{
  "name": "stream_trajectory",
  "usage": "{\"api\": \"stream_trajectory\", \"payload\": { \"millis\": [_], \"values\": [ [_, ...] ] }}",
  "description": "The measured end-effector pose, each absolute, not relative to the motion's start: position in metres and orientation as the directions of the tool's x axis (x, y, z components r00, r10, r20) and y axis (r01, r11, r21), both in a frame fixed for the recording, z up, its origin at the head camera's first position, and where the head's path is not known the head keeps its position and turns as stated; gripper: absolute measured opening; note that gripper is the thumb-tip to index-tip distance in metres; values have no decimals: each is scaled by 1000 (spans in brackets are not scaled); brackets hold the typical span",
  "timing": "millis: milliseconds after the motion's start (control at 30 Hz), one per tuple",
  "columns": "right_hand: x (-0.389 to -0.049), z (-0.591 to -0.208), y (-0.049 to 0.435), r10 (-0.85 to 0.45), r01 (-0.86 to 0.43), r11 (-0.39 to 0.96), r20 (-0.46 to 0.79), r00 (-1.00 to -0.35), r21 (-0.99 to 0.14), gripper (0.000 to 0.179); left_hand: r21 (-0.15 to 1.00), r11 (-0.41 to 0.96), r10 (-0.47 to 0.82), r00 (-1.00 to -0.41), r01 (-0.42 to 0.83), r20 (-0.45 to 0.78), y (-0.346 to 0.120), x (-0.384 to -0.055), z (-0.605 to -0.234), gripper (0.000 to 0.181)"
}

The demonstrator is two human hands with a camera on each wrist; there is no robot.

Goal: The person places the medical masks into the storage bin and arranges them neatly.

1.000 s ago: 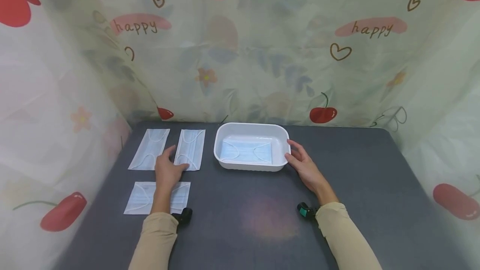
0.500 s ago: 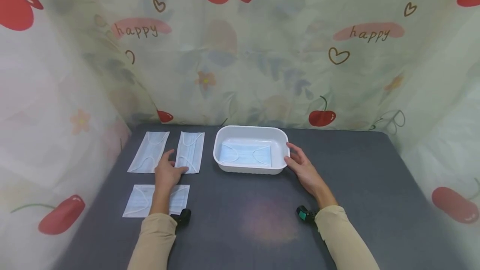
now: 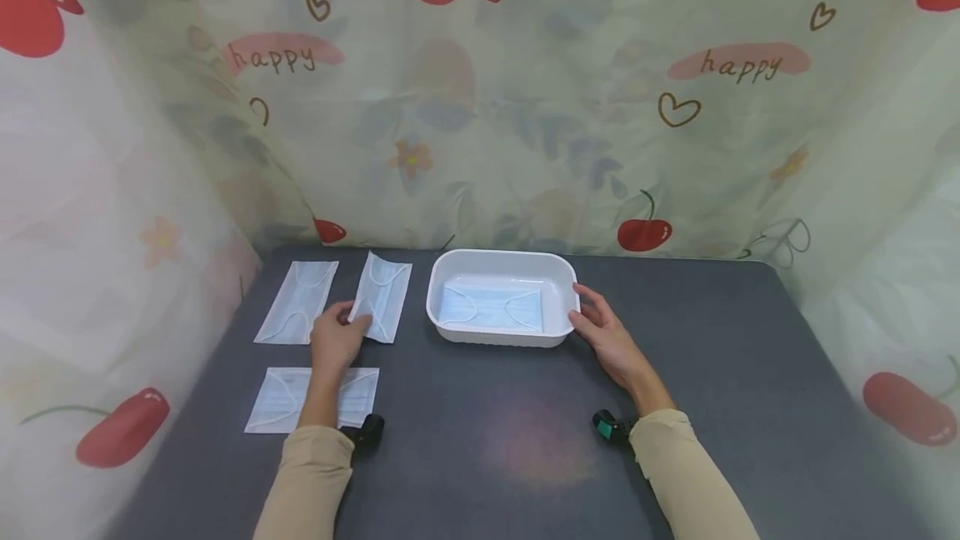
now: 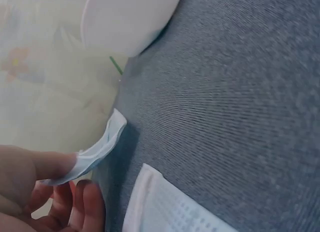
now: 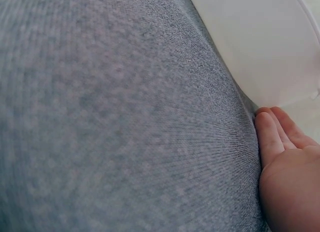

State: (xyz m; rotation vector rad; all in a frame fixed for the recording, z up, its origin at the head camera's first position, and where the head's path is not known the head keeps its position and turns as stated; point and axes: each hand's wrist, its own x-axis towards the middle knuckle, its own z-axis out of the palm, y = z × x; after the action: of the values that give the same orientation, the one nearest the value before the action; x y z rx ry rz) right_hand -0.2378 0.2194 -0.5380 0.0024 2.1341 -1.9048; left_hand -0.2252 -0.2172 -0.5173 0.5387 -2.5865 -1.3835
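My left hand pinches a pale blue face mask between thumb and fingers. In the left wrist view this mask bends upward, with a shadow on the cloth beneath it. My right hand holds the right end of a white plastic tray, thumb at the near corner and fingers along the side. Fingertips meet the lower wall of the tray in the right wrist view. One face mask lies flat inside the tray, ear loops uppermost.
Another face mask lies at the far left, and one more lies partly hidden under the left forearm. Dark grey cloth covers the table. A printed curtain encloses the back and sides.
The left thumb and fingers have closed on the mask's near left edge. That mask has tilted and lifted slightly, its far end shifting. The right hand and tray stay in place.
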Motion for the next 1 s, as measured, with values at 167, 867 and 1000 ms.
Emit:
{"api": "stream_trajectory", "payload": {
  "millis": [167, 867, 1000],
  "values": [
    [-238, -537, 219, -184, 185, 130, -207, -961, -974, 63, 939, 246, -404, -906, -241, -126, -217, -228, -513, 41],
    [-238, -537, 221, -194, 180, 139, -205, -959, -974, 65, 977, -75, -341, -915, -202, -215, -219, -229, -489, 75],
    [-238, -538, 221, -197, 180, 139, -205, -959, -974, 64, 975, -115, -327, -920, -189, -217, -220, -228, -478, 73]
  ]
}}
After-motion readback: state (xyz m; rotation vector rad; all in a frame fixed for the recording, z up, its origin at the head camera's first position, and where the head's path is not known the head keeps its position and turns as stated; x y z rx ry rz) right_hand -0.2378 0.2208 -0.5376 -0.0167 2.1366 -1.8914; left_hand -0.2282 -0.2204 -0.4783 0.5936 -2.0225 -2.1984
